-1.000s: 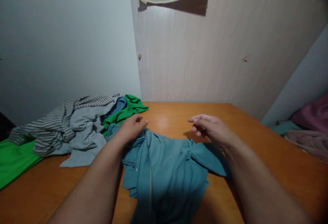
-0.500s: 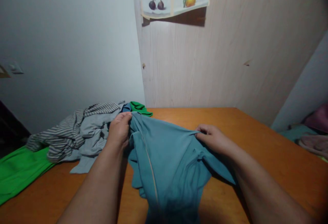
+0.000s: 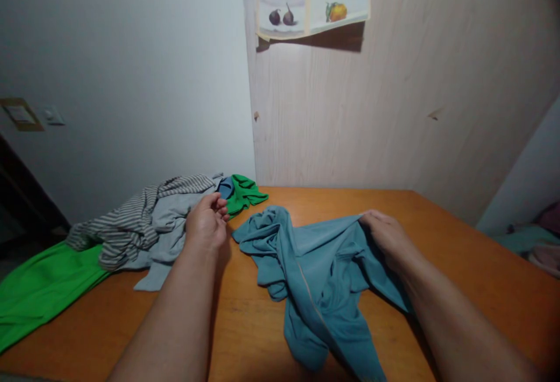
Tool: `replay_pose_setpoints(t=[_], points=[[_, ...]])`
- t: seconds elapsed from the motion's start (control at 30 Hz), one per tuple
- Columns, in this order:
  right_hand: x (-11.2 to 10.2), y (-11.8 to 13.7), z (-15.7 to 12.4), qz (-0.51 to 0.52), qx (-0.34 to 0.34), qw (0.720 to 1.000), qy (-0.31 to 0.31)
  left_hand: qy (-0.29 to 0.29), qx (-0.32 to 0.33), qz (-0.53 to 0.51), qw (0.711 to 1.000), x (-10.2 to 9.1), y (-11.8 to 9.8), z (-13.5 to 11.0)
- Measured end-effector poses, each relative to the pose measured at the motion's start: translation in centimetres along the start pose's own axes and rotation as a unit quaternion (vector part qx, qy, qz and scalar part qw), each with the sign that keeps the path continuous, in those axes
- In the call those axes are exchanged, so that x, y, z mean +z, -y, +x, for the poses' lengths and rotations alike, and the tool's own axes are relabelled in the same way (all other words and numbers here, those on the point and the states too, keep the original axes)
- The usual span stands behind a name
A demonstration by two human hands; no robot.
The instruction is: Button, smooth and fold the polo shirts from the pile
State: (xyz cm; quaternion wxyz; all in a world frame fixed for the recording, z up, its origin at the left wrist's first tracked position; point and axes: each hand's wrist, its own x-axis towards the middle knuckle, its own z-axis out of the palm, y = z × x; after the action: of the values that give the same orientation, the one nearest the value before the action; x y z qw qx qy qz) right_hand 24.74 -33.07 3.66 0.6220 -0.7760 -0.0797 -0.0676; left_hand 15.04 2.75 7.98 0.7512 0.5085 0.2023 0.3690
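A crumpled teal garment point(image 3: 315, 277) with a thin pale line down it lies partly on the table in front of me. My right hand point(image 3: 385, 233) pinches its upper right edge and holds that part raised. The garment's left end is bunched on the tabletop. Apart from it, my left hand point(image 3: 209, 218) hovers to the left with nothing in it, fingers loosely curled and parted. Just behind that hand are a light grey garment point(image 3: 168, 218) and the pile of clothes.
The orange-brown table point(image 3: 258, 335) meets a wood-grain panel at the back. On the left lie a striped garment point(image 3: 126, 230), bright green cloth point(image 3: 52, 283), a blue piece point(image 3: 226, 188) and another green piece point(image 3: 245, 192). More fabric point(image 3: 545, 256) sits beyond the right edge.
My left hand has let go of the teal garment, and that end has dropped onto the table. My right hand keeps its hold. The view has shifted slightly left.
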Motion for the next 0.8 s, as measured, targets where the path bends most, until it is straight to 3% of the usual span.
replay_pose_setpoints(t=[0.17,0.3,0.37,0.43,0.5,0.57,0.67,0.73,0.8], points=[[0.1,-0.2,0.2,-0.048,-0.016,0.999,-0.016,0.056,0.007,0.105,0.993,0.4,1.5,-0.4],[0.6,1.4,-1.1,-0.086,-0.110,0.989,-0.048,0.102,0.034,0.193,0.975,0.5,3.5,-0.3],[1.1,3.0,-2.7,-0.074,-0.144,0.987,0.007,0.116,0.053,0.227,0.965,0.5,4.4,-0.1],[1.6,4.5,-4.8,-0.070,-0.164,0.974,0.137,0.133,0.072,0.255,0.955,0.5,5.1,-0.1],[2.4,5.5,-7.0,-0.095,-0.161,0.933,0.308,0.151,0.090,0.277,0.945,0.5,5.4,-0.3],[3.3,5.8,-8.8,-0.155,-0.161,0.883,0.412,0.168,0.106,0.293,0.935,0.6,5.5,-0.5],[4.5,5.3,-10.0,-0.209,-0.176,0.859,0.432,0.182,0.123,0.310,0.925,0.8,5.2,-0.7],[4.9,4.9,-9.6,-0.159,-0.140,0.876,0.432,0.182,0.133,0.317,0.921,0.9,4.7,-0.7],[4.6,4.7,-8.2,-0.037,-0.067,0.916,0.394,0.157,0.152,0.319,0.922,1.1,4.3,-0.7]])
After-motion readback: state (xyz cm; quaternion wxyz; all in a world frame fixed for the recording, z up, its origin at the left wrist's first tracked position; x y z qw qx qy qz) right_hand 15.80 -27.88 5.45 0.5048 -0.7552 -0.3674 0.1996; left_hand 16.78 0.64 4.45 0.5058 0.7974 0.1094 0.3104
